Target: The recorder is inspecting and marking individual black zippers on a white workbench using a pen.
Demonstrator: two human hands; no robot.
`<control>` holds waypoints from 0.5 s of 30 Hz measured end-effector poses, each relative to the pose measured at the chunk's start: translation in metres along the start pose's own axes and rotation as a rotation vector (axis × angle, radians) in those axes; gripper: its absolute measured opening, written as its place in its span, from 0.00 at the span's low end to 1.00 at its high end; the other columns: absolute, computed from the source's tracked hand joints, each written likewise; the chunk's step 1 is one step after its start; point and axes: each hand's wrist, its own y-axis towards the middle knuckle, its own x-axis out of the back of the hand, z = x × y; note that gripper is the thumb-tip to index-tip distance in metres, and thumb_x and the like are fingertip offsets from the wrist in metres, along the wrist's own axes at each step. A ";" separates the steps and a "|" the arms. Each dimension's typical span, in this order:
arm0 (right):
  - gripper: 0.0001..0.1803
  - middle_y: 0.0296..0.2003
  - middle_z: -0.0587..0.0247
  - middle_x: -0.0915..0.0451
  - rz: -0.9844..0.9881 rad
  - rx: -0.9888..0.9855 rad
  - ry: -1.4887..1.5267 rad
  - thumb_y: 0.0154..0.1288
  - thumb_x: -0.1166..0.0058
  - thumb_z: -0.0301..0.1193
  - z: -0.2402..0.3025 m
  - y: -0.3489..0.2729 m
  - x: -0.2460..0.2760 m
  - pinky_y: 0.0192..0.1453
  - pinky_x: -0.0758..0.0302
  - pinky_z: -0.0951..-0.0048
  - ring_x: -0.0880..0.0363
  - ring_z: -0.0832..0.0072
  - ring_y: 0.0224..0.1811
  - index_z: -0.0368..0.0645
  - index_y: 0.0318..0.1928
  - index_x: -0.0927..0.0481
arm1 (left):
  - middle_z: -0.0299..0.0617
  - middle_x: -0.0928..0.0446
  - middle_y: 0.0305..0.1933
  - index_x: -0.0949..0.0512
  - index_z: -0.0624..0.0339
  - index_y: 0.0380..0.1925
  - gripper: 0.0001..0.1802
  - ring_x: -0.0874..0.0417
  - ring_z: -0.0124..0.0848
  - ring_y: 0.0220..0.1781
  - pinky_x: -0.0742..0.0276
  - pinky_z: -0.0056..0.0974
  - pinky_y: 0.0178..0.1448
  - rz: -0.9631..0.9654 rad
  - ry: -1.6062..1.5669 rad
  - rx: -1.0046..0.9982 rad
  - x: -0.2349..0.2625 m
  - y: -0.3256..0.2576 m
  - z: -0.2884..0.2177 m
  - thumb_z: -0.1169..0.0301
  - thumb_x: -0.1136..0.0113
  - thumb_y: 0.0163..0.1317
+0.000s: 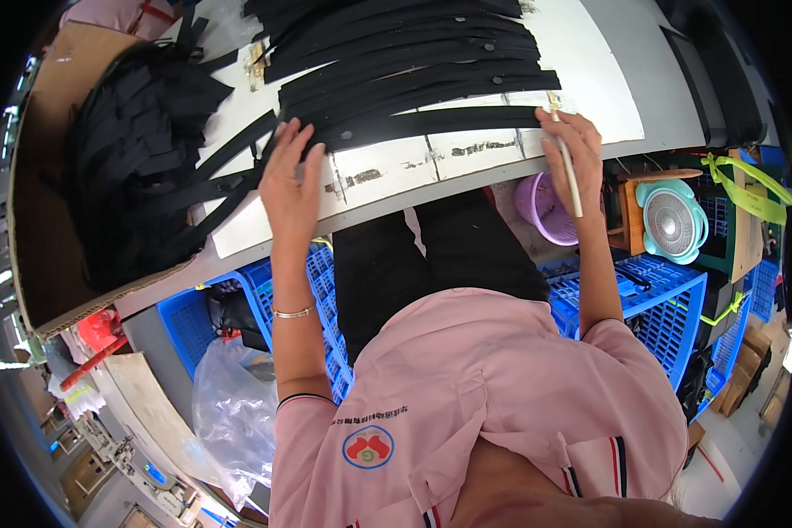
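Observation:
A black fabric strip point(466, 116) lies crosswise near the front of a white board point(594, 62). My left hand point(292, 180) rests at the strip's left part, fingers spread and thumb apart. At the right end of the strip is my right hand point(579, 145), its fingertips touching it. A slim cream pen-like stick point(571, 180) is held in that hand, slanting down along the palm. Beyond the strip, several more black strips point(396, 53) lie side by side across the board. Dark lines and smudged marks show on the board's near part.
An open cardboard box point(48, 114) heaped with black strips point(141, 123) stands at the left, some trailing onto the board. Below the table edge are blue plastic crates point(669, 326), a purple basket point(546, 207), a teal-rimmed fan point(673, 220) and a clear plastic bag point(229, 405).

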 end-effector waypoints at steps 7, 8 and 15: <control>0.16 0.52 0.63 0.12 -0.075 -0.141 -0.015 0.65 0.37 0.24 -0.009 -0.003 0.000 0.67 0.29 0.61 0.19 0.62 0.57 0.43 0.53 0.15 | 0.48 0.19 0.66 0.14 0.58 0.53 0.15 0.23 0.46 0.71 0.30 0.44 0.74 -0.021 0.008 0.031 0.009 -0.017 0.001 0.68 0.33 0.68; 0.15 0.52 0.64 0.12 -0.061 -0.104 -0.047 0.65 0.36 0.24 -0.010 -0.002 0.001 0.68 0.30 0.60 0.19 0.63 0.58 0.44 0.53 0.15 | 0.47 0.19 0.65 0.14 0.58 0.51 0.14 0.22 0.46 0.70 0.30 0.44 0.74 -0.013 0.066 -0.038 0.006 -0.020 -0.003 0.68 0.33 0.67; 0.14 0.56 0.67 0.13 0.006 0.025 -0.198 0.62 0.33 0.27 -0.007 0.003 0.008 0.74 0.33 0.55 0.20 0.65 0.62 0.44 0.49 0.16 | 0.47 0.17 0.61 0.14 0.60 0.43 0.08 0.23 0.47 0.70 0.30 0.47 0.73 -0.055 0.125 -0.023 0.012 -0.040 -0.011 0.72 0.31 0.65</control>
